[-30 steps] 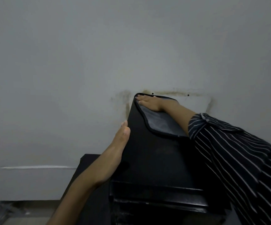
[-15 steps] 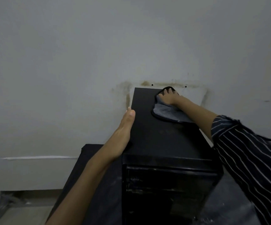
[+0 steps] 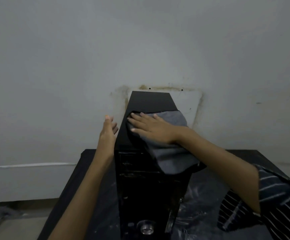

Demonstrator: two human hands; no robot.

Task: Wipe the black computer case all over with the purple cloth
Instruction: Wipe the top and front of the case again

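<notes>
The black computer case stands upright on a black table, its far end near the wall. The cloth, which looks greyish here with a dark edge, lies spread over the case's top and hangs over the front right corner. My right hand presses flat on the cloth with fingers straight, pointing left. My left hand is held upright beside the case's left side, fingers straight, with a small gap to the case.
The black table carries whitish dust marks to the right of the case. A grey wall with brown stains stands right behind the case. A round silver button sits low on the case's front. Floor shows at lower left.
My right hand has drawn the cloth from the far end of the top toward me, and the cloth now spreads wider. My left hand has come off the case's left edge.
</notes>
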